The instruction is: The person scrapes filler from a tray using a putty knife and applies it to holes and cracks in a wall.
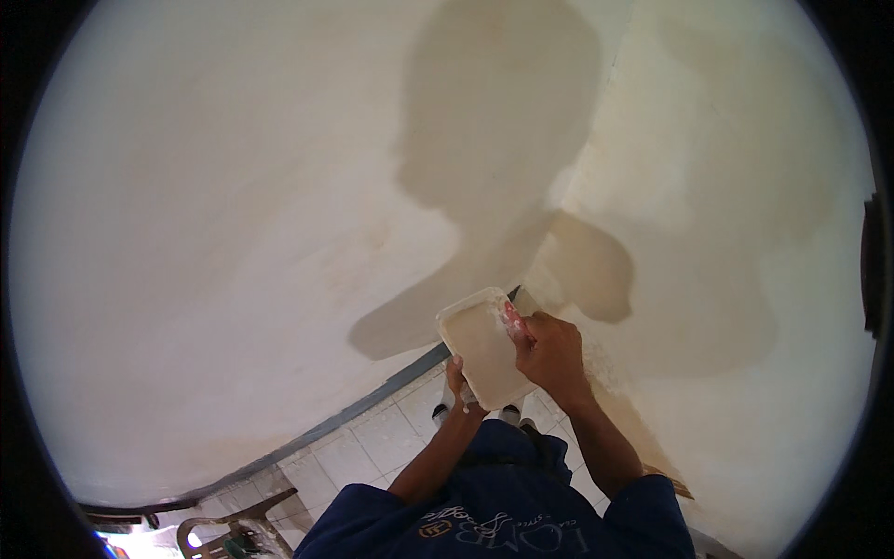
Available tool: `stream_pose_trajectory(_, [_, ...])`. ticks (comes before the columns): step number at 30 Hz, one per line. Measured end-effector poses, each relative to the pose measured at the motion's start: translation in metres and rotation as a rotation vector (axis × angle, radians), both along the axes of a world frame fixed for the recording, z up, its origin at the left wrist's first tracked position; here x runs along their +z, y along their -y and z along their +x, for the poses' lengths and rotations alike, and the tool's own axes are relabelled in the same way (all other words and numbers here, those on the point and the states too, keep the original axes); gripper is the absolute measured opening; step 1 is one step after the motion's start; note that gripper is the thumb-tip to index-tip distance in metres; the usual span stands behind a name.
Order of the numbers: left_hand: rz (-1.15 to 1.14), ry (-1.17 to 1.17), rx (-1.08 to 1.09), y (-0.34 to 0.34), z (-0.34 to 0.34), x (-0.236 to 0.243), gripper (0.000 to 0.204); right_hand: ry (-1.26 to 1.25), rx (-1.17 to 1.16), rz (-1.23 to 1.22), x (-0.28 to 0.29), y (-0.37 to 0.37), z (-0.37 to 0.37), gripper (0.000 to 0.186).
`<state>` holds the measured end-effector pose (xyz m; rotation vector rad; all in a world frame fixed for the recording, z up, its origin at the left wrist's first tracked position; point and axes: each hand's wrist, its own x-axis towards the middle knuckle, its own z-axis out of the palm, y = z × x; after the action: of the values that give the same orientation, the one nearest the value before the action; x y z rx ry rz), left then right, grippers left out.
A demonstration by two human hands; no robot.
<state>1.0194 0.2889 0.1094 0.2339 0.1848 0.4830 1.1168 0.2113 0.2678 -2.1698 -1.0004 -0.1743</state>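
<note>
My left hand (457,380) grips the near left side of a pale rectangular tray (460,304), its thumb on the rim. Whitish material coats the inside of the tray, with smears near its far right corner. Closed around a red-handled tool (513,320), my right hand (553,356) is over the tray's right side. White residue marks the handle; the tool's working end cannot be made out. A small whitish piece (468,399) shows beside my left hand, its kind unclear.
Pale walls (233,205) meet in a corner ahead, with my shadow across them. Grey skirting (372,399) edges the white tiled floor (340,456). A chair-like object (228,536) stands at the lower left. A dark object (873,265) shows at the far right edge.
</note>
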Motion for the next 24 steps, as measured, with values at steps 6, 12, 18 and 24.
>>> stream_pose_trajectory(6, [0.036, 0.013, -0.052, 0.131, 0.069, -0.024, 0.079, -0.259, -0.081, 0.054, -0.032, 0.142, 0.063, 0.021])
stream_pose_trajectory(12, [0.051, 0.029, -0.125, 0.243, 0.109, -0.058, 0.081, -0.476, -0.046, 0.071, -0.083, 0.253, 0.094, 0.023])
stream_pose_trajectory(18, [0.075, 0.021, -0.111, 0.264, 0.101, -0.130, 0.081, -0.505, -0.047, 0.055, -0.176, 0.275, 0.095, 0.019])
stream_pose_trajectory(24, [0.111, 0.019, -0.042, 0.223, 0.055, -0.188, 0.077, -0.804, -0.119, 0.275, -0.232, 0.251, 0.066, 0.015])
